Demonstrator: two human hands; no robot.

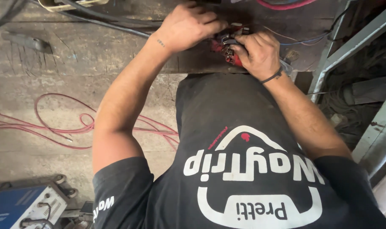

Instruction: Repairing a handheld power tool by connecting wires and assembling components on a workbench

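Both hands meet over a small red and metal part (229, 47) at the near edge of a worn wooden bench (99, 51). My left hand (188, 25) curls over it from the upper left, fingers pinching its top. My right hand (257, 51), with a dark band on the wrist, grips the part from the right and below. Most of the part is hidden under the fingers, so its exact kind is unclear. My black shirt fills the lower middle of the view.
Thin red wires (65, 127) loop across the concrete floor at left. A blue and white machine (23, 205) stands at the bottom left. Black cables (104, 19) cross the bench top. A grey metal frame (349, 46) rises at right, with clutter behind it.
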